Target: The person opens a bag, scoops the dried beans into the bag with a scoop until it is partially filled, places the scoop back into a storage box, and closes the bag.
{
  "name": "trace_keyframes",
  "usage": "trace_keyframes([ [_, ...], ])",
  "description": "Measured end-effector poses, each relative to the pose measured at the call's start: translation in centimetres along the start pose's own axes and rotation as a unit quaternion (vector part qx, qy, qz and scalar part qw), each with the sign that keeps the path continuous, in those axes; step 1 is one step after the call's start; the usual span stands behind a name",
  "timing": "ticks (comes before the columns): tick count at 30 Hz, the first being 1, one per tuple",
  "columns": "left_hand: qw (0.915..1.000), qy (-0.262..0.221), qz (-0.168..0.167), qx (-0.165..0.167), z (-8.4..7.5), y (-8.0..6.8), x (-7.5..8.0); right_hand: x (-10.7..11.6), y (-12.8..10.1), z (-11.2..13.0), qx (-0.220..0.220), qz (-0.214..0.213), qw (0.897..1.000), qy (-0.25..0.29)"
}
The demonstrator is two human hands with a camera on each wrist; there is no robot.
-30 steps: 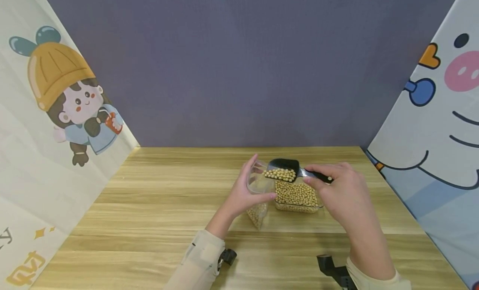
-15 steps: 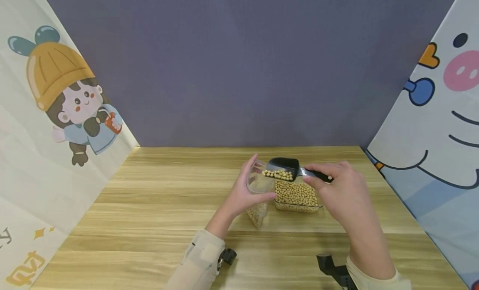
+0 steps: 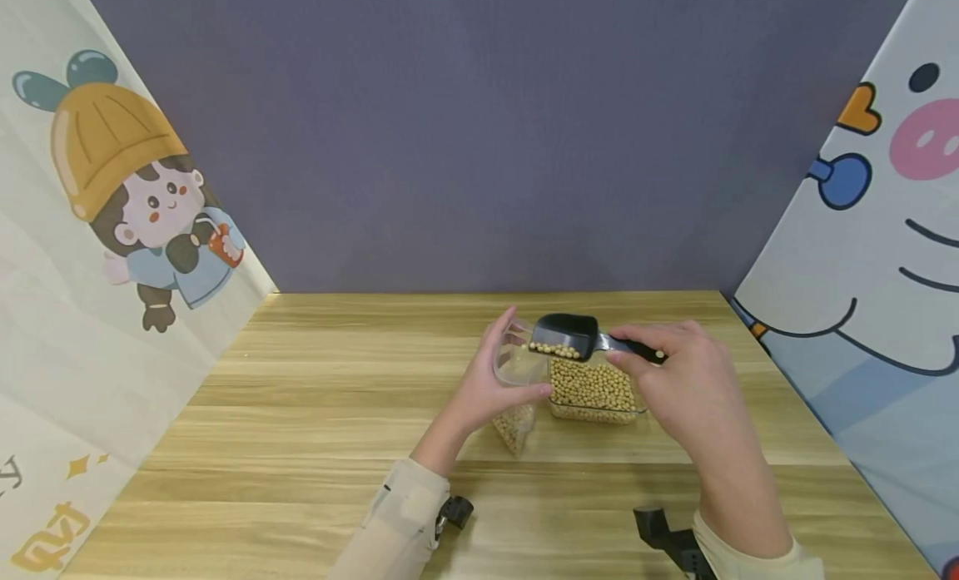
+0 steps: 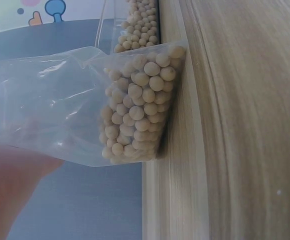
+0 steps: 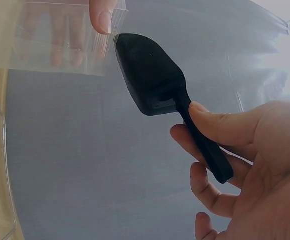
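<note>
Wood-grain counter [image 3: 300, 413], cartoon-printed panels either side: a black scoop [image 3: 567, 334] tips soybeans into a clear plastic bag [image 3: 517, 380] at centre. The bag is thin, limp and likely slippery, sagging under the beans pooled at its base; it handles best pinched at the open rim, where the left hand [image 3: 479, 397] grips it. The right hand [image 3: 685, 389], at 3 o'clock, curls round the stiff, light scoop's handle. A clear tub [image 3: 595, 393] of beans stands just beside the bag. Left fingertips blur behind the film.
</note>
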State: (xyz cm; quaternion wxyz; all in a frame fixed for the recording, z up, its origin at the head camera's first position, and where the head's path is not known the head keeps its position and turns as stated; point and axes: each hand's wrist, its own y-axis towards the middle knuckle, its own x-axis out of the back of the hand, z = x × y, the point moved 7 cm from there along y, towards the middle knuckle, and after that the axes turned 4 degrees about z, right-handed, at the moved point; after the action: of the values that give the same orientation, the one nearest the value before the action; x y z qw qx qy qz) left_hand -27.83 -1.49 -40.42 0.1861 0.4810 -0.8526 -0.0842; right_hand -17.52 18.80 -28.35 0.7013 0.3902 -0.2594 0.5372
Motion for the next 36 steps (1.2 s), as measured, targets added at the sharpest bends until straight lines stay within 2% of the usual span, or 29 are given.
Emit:
trace_keyframes([
  [36,0.9999,0.0,-0.006,0.012,0.01,0.08,-0.01,0.07,-0.19,0.4,0.006,-0.006,1.0,-0.002],
])
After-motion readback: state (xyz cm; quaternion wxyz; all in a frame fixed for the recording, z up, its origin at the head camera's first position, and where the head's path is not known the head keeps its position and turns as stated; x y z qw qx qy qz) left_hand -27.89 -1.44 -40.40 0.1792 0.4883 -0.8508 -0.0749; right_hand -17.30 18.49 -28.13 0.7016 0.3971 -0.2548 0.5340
